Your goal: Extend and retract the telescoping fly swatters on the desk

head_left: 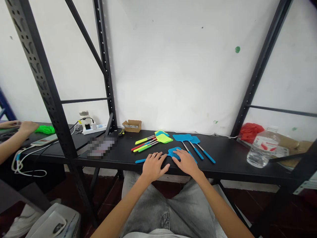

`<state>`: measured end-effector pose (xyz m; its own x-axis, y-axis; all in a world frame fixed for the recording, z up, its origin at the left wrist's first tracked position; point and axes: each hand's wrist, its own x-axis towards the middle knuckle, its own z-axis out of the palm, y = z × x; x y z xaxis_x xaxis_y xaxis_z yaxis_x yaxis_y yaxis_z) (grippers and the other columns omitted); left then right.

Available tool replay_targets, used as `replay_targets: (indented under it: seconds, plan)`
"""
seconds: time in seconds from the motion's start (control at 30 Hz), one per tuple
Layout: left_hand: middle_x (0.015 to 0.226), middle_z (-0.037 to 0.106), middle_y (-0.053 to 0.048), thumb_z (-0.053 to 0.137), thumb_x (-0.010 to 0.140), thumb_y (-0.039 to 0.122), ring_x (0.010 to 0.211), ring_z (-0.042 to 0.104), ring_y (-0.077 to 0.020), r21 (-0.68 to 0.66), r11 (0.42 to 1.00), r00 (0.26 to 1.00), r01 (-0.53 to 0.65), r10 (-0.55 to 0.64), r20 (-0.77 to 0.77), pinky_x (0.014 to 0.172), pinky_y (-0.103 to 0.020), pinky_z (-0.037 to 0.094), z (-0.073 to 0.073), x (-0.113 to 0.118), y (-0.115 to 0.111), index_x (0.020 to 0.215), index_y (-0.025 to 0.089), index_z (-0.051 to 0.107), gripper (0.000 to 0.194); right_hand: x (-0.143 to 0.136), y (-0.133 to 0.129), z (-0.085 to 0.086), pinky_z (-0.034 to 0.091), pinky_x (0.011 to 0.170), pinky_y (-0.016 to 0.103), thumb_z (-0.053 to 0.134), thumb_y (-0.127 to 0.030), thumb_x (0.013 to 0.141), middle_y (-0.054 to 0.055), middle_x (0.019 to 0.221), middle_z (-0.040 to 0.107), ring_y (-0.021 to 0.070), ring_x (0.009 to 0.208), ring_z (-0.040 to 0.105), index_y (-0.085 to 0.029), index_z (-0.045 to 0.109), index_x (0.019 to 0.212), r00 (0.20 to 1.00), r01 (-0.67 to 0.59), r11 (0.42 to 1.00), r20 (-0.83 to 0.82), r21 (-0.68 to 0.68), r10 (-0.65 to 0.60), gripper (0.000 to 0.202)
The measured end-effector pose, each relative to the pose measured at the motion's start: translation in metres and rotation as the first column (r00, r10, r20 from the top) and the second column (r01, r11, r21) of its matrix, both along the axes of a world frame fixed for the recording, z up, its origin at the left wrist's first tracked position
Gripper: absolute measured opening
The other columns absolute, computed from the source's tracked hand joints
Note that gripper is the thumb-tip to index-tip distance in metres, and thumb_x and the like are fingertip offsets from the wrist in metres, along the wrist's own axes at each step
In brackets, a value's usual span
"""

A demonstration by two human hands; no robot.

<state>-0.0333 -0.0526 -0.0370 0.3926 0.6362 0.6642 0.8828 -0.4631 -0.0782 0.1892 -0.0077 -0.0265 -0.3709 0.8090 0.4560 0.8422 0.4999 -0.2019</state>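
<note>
A blue fly swatter (pixel 174 152) lies crosswise near the front edge of the black tabletop, its handle pointing left. My left hand (pixel 154 166), with a ring on one finger, lies flat across its rod, fingers stretched out. On the swatter's head rest the fingertips of my right hand (pixel 186 161), which is spread and not closed round anything. Behind my left hand is a group of fly swatters (pixel 164 138) with yellow-green and blue heads and yellow, red, blue and green handles. Several blue fly swatters (pixel 182 138) are fanned out behind my right hand, handles toward me.
A small cardboard box (pixel 132 126) stands by the wall. At right are a large water bottle (pixel 264 147) and a red plastic bag (pixel 250 132). Black shelf posts (pixel 41 76) frame the table. To the left, a co-worker's hands (pixel 26 127) and a power strip (pixel 94 129) show.
</note>
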Motion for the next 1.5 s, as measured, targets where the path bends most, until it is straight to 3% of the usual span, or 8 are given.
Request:
replay_targets:
  seconds: [0.43,1.17,1.5]
  plan:
    - [0.133,0.066,-0.01,0.046,0.099,0.054,0.118,0.06,-0.0308,0.005,1.0,1.0,0.003,-0.003,0.01,0.097,-0.047,0.044,0.0,0.0,0.0,0.135,0.026,0.061,0.049,0.001,0.001,-0.002,0.042,0.111,0.051,0.037,-0.055,0.1,0.011,0.146,0.058,0.0334,0.138,0.048,-0.022,0.057,0.143,1.0,0.0,1.0,-0.006,0.003,0.0,0.057]
    - [0.134,0.065,-0.009,0.045,0.099,0.055,0.118,0.059,-0.0308,-0.001,1.0,1.0,-0.005,0.005,0.0,0.096,-0.047,0.044,0.0,0.0,-0.001,0.135,0.026,0.061,0.049,-0.001,-0.001,0.001,0.044,0.109,0.049,0.041,-0.052,0.1,0.012,0.143,0.06,0.0331,0.136,0.05,-0.021,0.064,0.133,1.0,-0.001,1.0,-0.013,0.019,0.001,0.051]
    - [0.134,0.065,-0.009,0.046,0.099,0.054,0.119,0.06,-0.0314,-0.002,1.0,1.0,-0.006,0.006,-0.001,0.097,-0.047,0.045,0.0,0.001,0.0,0.136,0.025,0.061,0.049,-0.002,-0.008,0.008,0.047,0.091,0.037,0.045,-0.045,0.1,0.01,0.118,0.07,0.0287,0.115,0.061,-0.023,0.063,0.117,0.999,-0.02,0.999,-0.033,0.048,0.021,0.034]
